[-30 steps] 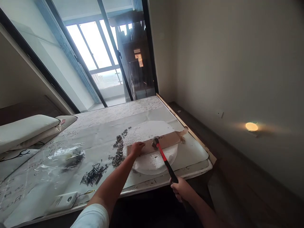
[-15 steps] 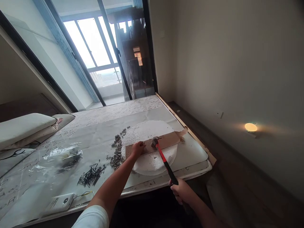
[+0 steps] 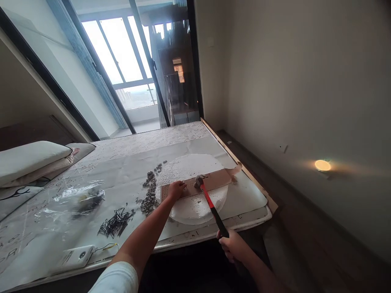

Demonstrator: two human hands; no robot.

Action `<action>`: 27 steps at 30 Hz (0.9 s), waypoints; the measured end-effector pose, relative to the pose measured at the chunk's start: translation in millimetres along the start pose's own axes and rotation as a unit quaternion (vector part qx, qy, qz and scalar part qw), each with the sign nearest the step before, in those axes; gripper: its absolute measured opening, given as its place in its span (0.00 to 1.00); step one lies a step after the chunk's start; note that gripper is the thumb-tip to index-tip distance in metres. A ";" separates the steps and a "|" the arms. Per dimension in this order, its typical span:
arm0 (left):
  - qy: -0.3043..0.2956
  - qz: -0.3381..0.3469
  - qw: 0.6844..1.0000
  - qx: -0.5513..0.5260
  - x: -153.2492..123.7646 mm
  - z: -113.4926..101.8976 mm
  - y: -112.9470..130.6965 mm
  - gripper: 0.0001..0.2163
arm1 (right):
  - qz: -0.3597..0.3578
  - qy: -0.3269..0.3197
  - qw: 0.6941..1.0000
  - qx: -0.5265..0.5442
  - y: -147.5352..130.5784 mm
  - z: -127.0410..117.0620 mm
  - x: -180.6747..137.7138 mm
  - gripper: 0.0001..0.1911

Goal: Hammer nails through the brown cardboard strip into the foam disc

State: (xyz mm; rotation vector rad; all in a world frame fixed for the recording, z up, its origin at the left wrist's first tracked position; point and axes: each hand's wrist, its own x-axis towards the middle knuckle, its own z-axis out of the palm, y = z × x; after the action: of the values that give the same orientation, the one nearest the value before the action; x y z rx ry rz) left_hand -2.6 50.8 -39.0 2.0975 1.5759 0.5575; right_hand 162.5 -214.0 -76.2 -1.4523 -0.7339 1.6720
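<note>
My right hand point(image 3: 233, 245) is wrapped round the black lower handle of a claw hammer point(image 3: 208, 199) with a red upper shaft. The hammer's head is over the middle of a long brown board point(image 3: 214, 181) with rows of small holes at its left end. My left hand point(image 3: 176, 190) rests on that board, left of the hammer head, its fingertips pinched together. What they hold is too small to make out. Under the board lies a round white foam slab point(image 3: 195, 162). Grey chips point(image 3: 149, 199) are scattered along the slab's left side.
A pile of dark nails point(image 3: 115, 222) lies left of my forearm. Behind it is a clear plastic bag point(image 3: 82, 199) with dark contents. A white device point(image 3: 77, 257) with a cable sits at the front edge. Folded bedding point(image 3: 33, 160) is at far left, a wall light point(image 3: 323, 165) at right.
The view has shifted very slightly. Both hands, the hammer and the board stay in nearly the same places.
</note>
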 end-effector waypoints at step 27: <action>0.040 0.044 0.998 -0.024 -10.3 21.0 -16.2 0.08 | -0.040 0.034 0.979 -0.198 -79.5 17.2 -45.4 0.09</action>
State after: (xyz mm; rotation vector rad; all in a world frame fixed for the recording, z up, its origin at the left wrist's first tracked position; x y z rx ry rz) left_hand -6.0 42.4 -65.9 2.1419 1.5027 0.7102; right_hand 162.1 -209.8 16.8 -1.7167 -1.1188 1.4600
